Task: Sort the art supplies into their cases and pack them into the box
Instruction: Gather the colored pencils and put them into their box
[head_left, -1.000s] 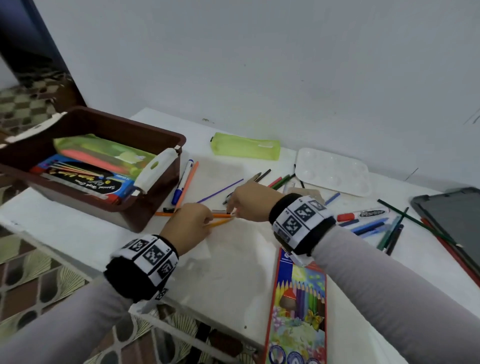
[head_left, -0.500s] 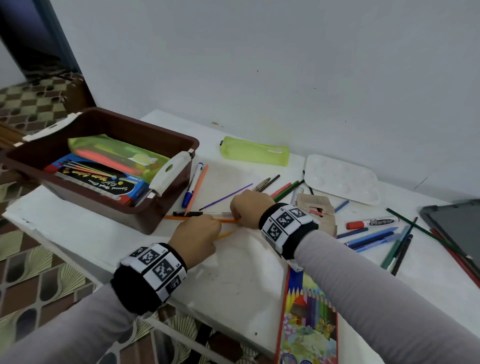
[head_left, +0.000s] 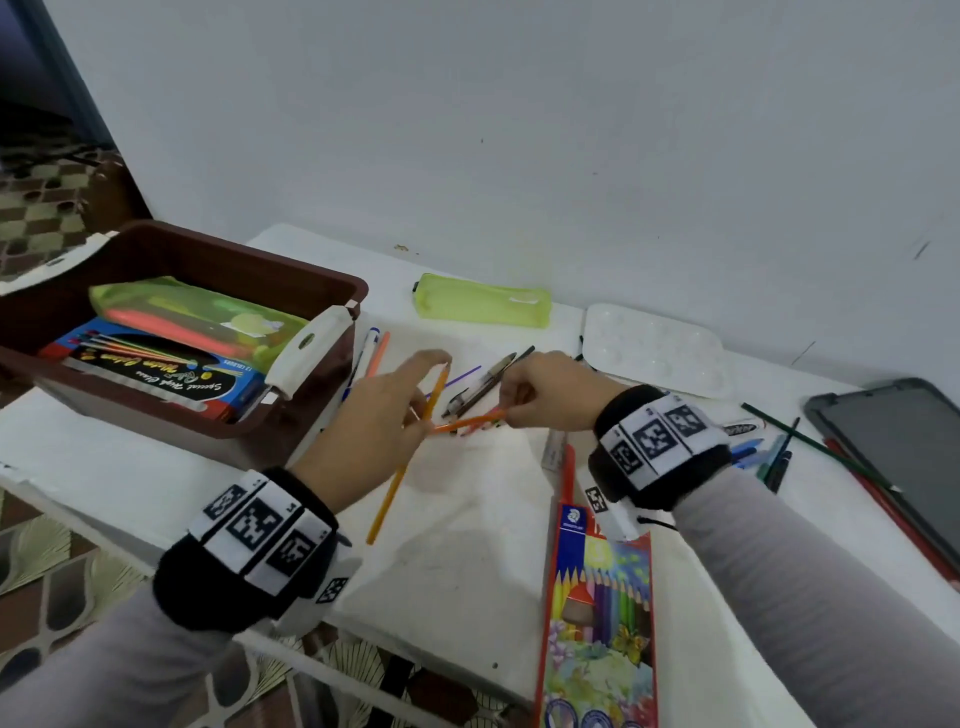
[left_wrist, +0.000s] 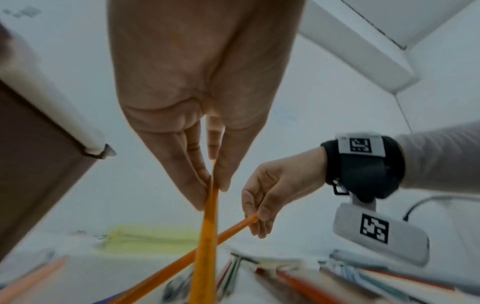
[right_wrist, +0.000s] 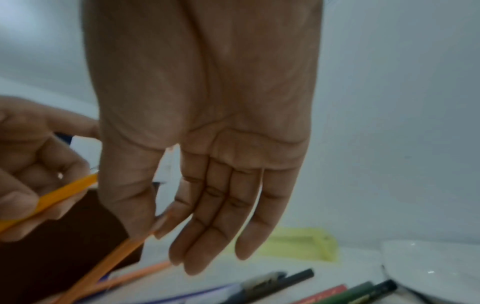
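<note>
My left hand (head_left: 423, 400) pinches a yellow-orange pencil (head_left: 400, 467) between thumb and fingers (left_wrist: 200, 185), tilted, its lower end towards me. My right hand (head_left: 503, 413) pinches one end of an orange pencil (head_left: 465, 422) between thumb and forefinger (right_wrist: 158, 226); its other end reaches my left fingers. Both hands are raised above the white table. A brown box (head_left: 358, 291) at left holds a green pouch and a blue-black case. A coloured-pencil case (head_left: 597, 597) lies by my right wrist. A green pencil case (head_left: 483, 301) lies near the wall.
Loose pens and pencils (head_left: 483, 379) lie beyond my hands, with more (head_left: 774, 452) to the right. A white palette (head_left: 654, 348) lies by the wall and a dark tablet (head_left: 904, 447) at far right. The table's front edge is just under my left wrist.
Both hands have lifted off the table. The left now holds the yellow-orange pencil tilted in the air, and the right has raised the orange pencil towards it.
</note>
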